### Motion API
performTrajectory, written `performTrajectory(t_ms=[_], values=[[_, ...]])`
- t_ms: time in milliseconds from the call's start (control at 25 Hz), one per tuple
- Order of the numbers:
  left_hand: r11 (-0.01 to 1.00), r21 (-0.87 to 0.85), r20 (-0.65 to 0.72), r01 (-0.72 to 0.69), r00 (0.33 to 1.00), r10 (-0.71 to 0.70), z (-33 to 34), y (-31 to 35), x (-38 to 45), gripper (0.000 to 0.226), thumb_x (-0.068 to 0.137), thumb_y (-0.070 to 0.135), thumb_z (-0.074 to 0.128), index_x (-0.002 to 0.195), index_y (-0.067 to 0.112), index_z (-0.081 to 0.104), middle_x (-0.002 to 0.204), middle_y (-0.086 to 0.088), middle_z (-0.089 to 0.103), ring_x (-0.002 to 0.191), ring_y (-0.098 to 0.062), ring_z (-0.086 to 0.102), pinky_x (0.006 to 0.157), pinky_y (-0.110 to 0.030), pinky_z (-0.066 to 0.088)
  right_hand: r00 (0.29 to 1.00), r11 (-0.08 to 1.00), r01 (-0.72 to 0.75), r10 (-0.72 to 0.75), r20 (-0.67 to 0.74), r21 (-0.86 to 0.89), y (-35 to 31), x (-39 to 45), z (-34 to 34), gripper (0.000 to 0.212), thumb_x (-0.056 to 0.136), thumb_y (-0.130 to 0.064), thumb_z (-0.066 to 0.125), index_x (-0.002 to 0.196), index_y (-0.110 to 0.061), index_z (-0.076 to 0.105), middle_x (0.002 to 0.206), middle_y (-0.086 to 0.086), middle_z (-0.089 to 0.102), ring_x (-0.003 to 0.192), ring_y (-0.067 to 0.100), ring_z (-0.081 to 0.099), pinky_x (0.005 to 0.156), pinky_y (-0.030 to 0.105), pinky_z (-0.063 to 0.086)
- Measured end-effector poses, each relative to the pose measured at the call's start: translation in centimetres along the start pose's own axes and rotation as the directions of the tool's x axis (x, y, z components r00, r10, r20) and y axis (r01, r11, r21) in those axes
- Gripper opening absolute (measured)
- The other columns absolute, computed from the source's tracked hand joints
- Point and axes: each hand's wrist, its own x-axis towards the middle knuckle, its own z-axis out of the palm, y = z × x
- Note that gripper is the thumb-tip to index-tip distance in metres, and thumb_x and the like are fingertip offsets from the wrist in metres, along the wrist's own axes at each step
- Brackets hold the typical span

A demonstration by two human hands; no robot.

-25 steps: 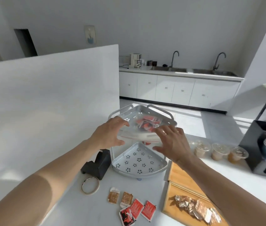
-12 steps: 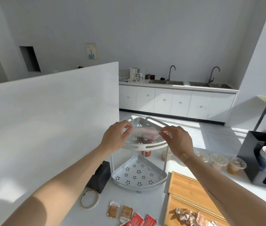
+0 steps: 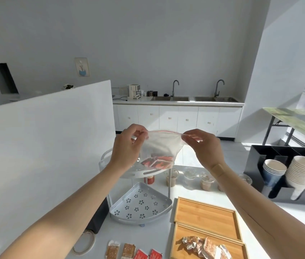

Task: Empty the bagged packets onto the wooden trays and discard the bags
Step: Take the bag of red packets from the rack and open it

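A clear zip bag (image 3: 162,146) with a red seal line hangs in the air above the two-tier corner rack (image 3: 140,202). Red packets (image 3: 157,162) lie bunched at its bottom. My left hand (image 3: 129,146) pinches the bag's top left corner and my right hand (image 3: 203,144) pinches the top right corner, stretching the mouth between them. Below to the right lie two wooden trays: the far tray (image 3: 205,215) is bare, and the near tray (image 3: 237,249) holds a heap of silver-brown packets (image 3: 205,246).
Loose brown and red packets (image 3: 129,253) lie at the table's front edge beside a tape ring (image 3: 84,243). Lidded cups (image 3: 205,182) stand behind the rack. A black organiser (image 3: 286,172) with stacked paper cups is at right. A white partition (image 3: 45,146) stands on the left.
Both hands have lifted the bag up off the rack's top shelf and drawn its top corners apart. The view has tilted up.
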Motion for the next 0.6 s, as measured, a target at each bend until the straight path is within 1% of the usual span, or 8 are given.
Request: performTrajectory(t_ms=[40, 120, 200, 280, 360, 480, 560, 600], values=[[1.0, -0.023, 0.022, -0.004, 1.0, 0.004, 0.5, 0.7, -0.3, 0.008, 0.093, 0.014, 0.061, 0.09, 0.02, 0.064, 0.08, 0.008, 0.072, 0.08, -0.002, 0.065, 0.069, -0.009, 0.045, 1.0, 1.0, -0.007, 0.007, 0.008, 0.008, 0.2, -0.4, -1.0, 0.006, 0.088, -0.031, 0.07, 0.088, -0.027, 0.075, 0.08, -0.017, 0.069, 0.079, -0.007, 0.063, 0.075, 0.017, 0.047], [0.996, -0.083, 0.093, 0.029, 0.995, -0.022, 1.6, 1.8, -1.8, 0.006, 0.093, 0.013, 0.062, 0.091, 0.018, 0.065, 0.08, 0.007, 0.072, 0.077, 0.0, 0.065, 0.07, -0.006, 0.044, 0.997, 0.998, -0.055, 0.053, 0.048, 0.042, 1.2, -2.2, -3.4, 0.004, 0.086, -0.033, 0.072, 0.085, -0.029, 0.075, 0.083, -0.015, 0.073, 0.082, -0.001, 0.067, 0.079, 0.021, 0.05], [0.978, -0.16, 0.219, 0.133, 0.971, -0.096, 2.8, 2.1, -4.7, 0.004, 0.092, 0.014, 0.064, 0.093, 0.016, 0.068, 0.079, 0.006, 0.073, 0.076, -0.005, 0.066, 0.071, -0.011, 0.049, 0.987, 0.988, -0.134, 0.126, 0.103, 0.071, 2.7, -5.8, -5.9, 0.006, 0.084, -0.034, 0.074, 0.085, -0.028, 0.077, 0.085, -0.011, 0.077, 0.085, 0.004, 0.071, 0.082, 0.025, 0.053], [0.949, -0.187, 0.37, 0.255, 0.913, -0.173, 4.5, 2.1, -8.7, 0.004, 0.089, 0.016, 0.068, 0.092, 0.018, 0.071, 0.083, 0.008, 0.074, 0.08, -0.008, 0.067, 0.078, -0.017, 0.051, 0.966, 0.973, -0.222, 0.211, 0.146, 0.062, 4.9, -10.8, -8.1, 0.008, 0.083, -0.031, 0.076, 0.088, -0.026, 0.078, 0.085, -0.01, 0.078, 0.083, 0.004, 0.072, 0.08, 0.023, 0.054], [0.93, -0.167, 0.478, 0.327, 0.852, -0.214, 6.5, 1.8, -13.1, 0.005, 0.087, 0.016, 0.071, 0.091, 0.019, 0.073, 0.087, 0.01, 0.074, 0.084, -0.003, 0.066, 0.085, -0.015, 0.046, 0.933, 0.943, -0.328, 0.314, 0.178, 0.058, 7.2, -16.2, -9.6, 0.007, 0.083, -0.028, 0.075, 0.087, -0.023, 0.079, 0.085, -0.009, 0.078, 0.082, 0.004, 0.072, 0.077, 0.022, 0.052], [0.914, -0.093, 0.598, 0.396, 0.756, -0.267, 9.7, 1.0, -19.1, 0.004, 0.087, 0.017, 0.071, 0.09, 0.019, 0.074, 0.088, 0.008, 0.074, 0.085, -0.003, 0.066, 0.084, -0.01, 0.042, 0.858, 0.875, -0.484, 0.467, 0.213, 0.03, 10.7, -22.9, -10.9, 0.003, 0.084, -0.026, 0.075, 0.083, -0.025, 0.078, 0.083, -0.007, 0.078, 0.082, 0.009, 0.072, 0.077, 0.024, 0.051], [0.894, -0.052, 0.644, 0.444, 0.7, -0.31, 11.4, 0.3, -22.3, 0.005, 0.086, 0.014, 0.072, 0.089, 0.016, 0.074, 0.088, 0.004, 0.074, 0.085, -0.005, 0.065, 0.08, -0.007, 0.042, 0.821, 0.841, -0.541, 0.534, 0.201, -0.026, 12.6, -26.4, -11.3, 0.004, 0.085, -0.026, 0.075, 0.082, -0.028, 0.077, 0.081, -0.01, 0.078, 0.082, 0.007, 0.072, 0.078, 0.026, 0.051], [0.89, -0.034, 0.654, 0.455, 0.683, -0.324, 12.2, -0.1, -23.6, 0.006, 0.086, 0.012, 0.072, 0.089, 0.016, 0.075, 0.09, 0.004, 0.073, 0.084, -0.005, 0.065, 0.077, -0.006, 0.041, 0.813, 0.835, -0.547, 0.548, 0.198, -0.067, 13.4, -27.8, -11.5, 0.004, 0.085, -0.026, 0.074, 0.083, -0.029, 0.077, 0.081, -0.013, 0.077, 0.082, 0.005, 0.072, 0.079, 0.028, 0.052]])
